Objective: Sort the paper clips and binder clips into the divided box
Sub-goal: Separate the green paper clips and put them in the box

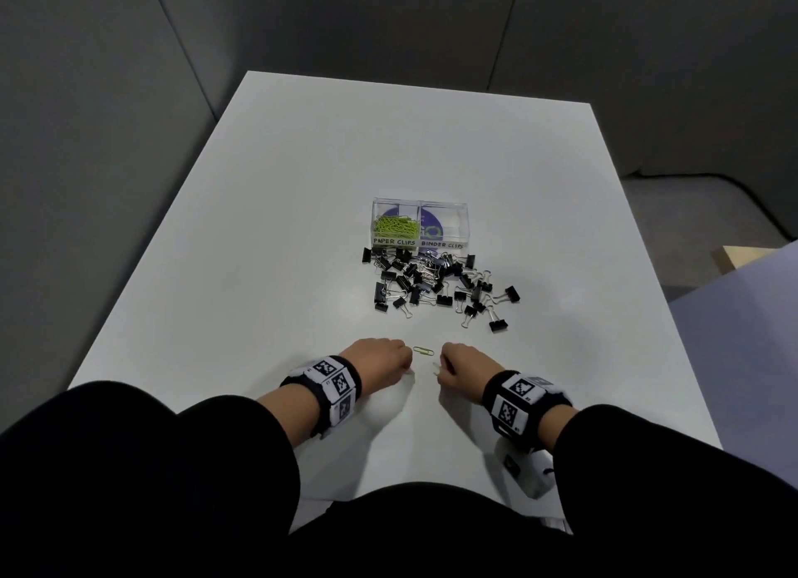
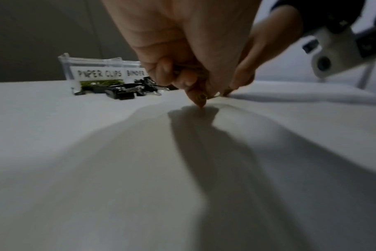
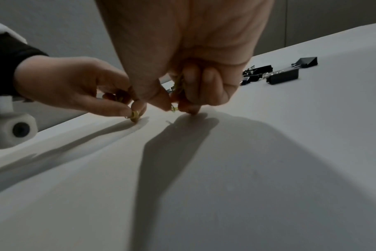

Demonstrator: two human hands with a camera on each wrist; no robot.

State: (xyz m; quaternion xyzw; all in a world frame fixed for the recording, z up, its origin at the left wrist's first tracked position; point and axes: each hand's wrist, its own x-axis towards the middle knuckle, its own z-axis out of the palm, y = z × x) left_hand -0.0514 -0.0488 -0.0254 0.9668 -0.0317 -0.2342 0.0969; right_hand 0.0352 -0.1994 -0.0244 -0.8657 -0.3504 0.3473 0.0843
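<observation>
The left hand (image 1: 380, 359) sits low on the white table (image 1: 267, 232), fingers curled, thumb and forefinger pinched on green paper clips, with more tucked in the palm. The right hand (image 1: 464, 363) mirrors it just across: its fingers are curled too, nipping a green clip at the tips, with others bunched inside the fist. Between the two hands one loose clip (image 1: 423, 351) lies flat on the table, touching neither.

Further back stands the clear box (image 1: 419, 225), split in two. The left half, labelled PAPER CLIPS, holds a green heap (image 1: 396, 227) of clips. The right half, labelled BINDER CLIPS, has no clips that I can make out. Right in front of the box, black binder clips (image 1: 436, 283) lie scattered in a loose pile, some up against its front wall. Both wrists wear bands with black-and-white markers, over black sleeves.
</observation>
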